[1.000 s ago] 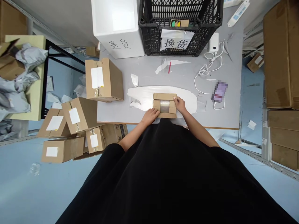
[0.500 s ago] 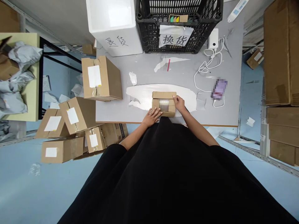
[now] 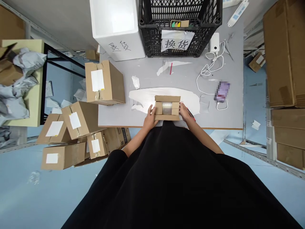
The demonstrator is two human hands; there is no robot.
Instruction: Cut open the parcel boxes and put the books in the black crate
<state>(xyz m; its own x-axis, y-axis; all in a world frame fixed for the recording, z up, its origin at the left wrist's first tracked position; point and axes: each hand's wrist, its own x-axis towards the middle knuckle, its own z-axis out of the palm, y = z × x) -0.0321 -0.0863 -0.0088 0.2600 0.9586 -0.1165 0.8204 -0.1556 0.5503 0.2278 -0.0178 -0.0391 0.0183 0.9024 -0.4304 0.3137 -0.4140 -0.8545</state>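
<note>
A small cardboard box [image 3: 167, 98] lies on a white sheet [image 3: 143, 95] near the front edge of the grey table, its flaps folded outward. Something pale and shiny shows in its middle. My left hand [image 3: 150, 118] holds the box's left side, fingers along the edge. On the right side, my right hand [image 3: 184, 112] grips the box edge with its fingertips. A dark and red tool [image 3: 191, 115] sticks out beside my right hand, apparently held in the palm.
At the back stand a white bin [image 3: 119, 41] and a black crate [image 3: 178, 52]. A taped carton [image 3: 116, 84] sits left. A cable and a purple phone [image 3: 222, 91] lie right. More cartons [image 3: 63, 156] are stacked lower left.
The box's near and far flaps have opened outward. My left hand has moved from the lower left corner onto the left side, and my right hand has shifted slightly lower along the right side.
</note>
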